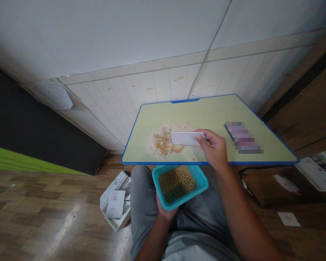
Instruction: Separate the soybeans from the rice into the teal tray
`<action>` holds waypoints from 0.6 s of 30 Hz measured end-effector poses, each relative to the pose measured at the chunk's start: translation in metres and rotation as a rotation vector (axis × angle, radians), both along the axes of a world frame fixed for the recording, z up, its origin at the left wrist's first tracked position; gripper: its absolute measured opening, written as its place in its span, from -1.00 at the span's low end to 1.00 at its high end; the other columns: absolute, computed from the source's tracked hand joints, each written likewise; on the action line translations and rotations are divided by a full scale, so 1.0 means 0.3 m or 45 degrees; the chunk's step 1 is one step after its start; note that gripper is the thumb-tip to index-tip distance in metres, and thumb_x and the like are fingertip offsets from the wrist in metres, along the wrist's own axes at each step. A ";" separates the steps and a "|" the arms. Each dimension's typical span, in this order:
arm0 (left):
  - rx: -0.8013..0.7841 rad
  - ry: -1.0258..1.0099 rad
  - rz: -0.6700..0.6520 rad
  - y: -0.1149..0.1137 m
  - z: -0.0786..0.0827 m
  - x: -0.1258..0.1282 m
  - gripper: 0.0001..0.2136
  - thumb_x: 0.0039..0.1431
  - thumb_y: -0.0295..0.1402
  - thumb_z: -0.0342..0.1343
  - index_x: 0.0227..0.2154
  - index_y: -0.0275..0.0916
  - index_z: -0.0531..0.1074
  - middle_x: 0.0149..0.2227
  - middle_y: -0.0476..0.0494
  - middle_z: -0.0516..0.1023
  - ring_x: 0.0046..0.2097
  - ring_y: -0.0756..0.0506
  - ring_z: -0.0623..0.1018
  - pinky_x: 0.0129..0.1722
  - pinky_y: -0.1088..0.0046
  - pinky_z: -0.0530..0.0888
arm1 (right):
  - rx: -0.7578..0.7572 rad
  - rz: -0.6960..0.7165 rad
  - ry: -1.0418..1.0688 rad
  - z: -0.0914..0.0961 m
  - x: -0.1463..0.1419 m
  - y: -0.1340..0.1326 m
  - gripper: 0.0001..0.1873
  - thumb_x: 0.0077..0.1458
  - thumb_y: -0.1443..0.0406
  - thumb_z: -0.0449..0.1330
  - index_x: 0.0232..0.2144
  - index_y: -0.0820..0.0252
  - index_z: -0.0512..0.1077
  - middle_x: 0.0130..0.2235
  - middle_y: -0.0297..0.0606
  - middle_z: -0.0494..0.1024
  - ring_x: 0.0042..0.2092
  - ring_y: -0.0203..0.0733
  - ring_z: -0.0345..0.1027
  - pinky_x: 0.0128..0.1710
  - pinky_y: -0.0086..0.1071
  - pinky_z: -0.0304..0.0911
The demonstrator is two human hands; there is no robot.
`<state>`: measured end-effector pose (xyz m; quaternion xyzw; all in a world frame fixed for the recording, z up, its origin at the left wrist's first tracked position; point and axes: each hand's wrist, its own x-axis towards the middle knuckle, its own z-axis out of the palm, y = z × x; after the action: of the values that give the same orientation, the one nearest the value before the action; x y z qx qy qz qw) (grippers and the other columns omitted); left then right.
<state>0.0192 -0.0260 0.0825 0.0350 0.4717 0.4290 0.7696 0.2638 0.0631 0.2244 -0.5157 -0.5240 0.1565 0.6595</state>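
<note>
My right hand [215, 146] grips a flat white rectangular piece [187, 138], its thumb on the near face, just above the table. Behind and left of that piece lie loose golden beads [164, 143] in a spread of pale, fine-grained material [154, 145]. Below the table's front edge, over my lap, my left hand [167, 210] supports a turquoise plastic basket [201, 185] from underneath; most of its fingers are hidden by the basket. Many small golden beads [179, 179] cover the basket's bottom.
The small light-green table [206, 108] has a blue rim. A phone-like object [243, 137], blurred out, lies on its right side. On the floor stand a white box with papers [115, 203] at left and a brown cardboard box [268, 188] at right. A panelled wall [143, 87] rises behind.
</note>
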 end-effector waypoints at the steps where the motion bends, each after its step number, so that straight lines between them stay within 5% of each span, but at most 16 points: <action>1: 0.018 -0.005 -0.014 0.000 -0.007 -0.002 -0.43 0.58 -0.16 -0.21 0.39 0.13 0.61 0.44 0.07 0.74 0.72 -0.31 0.28 0.65 -0.16 0.36 | 0.009 -0.029 0.018 0.000 0.000 -0.003 -0.82 0.33 0.12 0.40 -0.14 -0.03 0.79 -0.16 -0.23 0.85 -0.13 0.06 0.75 -0.08 -0.06 0.64; 10: 0.271 -0.094 -0.163 0.000 -0.088 -0.028 -0.46 0.59 -0.17 -0.21 0.26 0.16 0.68 0.40 0.13 0.77 0.70 -0.37 0.33 0.66 -0.31 0.27 | 0.112 -0.298 0.300 0.014 0.000 -0.107 -0.78 0.17 0.10 0.53 -0.20 0.07 0.78 -0.24 -0.24 0.83 -0.22 -0.02 0.71 -0.20 -0.24 0.57; 18: 0.241 -0.128 -0.172 0.006 -0.101 -0.021 -0.43 0.62 -0.16 -0.23 0.37 0.11 0.63 0.50 0.06 0.69 0.71 -0.35 0.31 0.67 -0.23 0.25 | -0.061 -0.336 0.491 -0.002 0.018 -0.158 -0.74 -0.03 0.12 0.56 -0.29 0.10 0.75 -0.34 -0.25 0.79 -0.34 -0.07 0.62 -0.35 -0.31 0.45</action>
<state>0.0128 -0.0242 0.0521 0.1178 0.3864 0.4199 0.8127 0.2692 0.0155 0.2238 -0.5559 -0.3124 0.1770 0.7498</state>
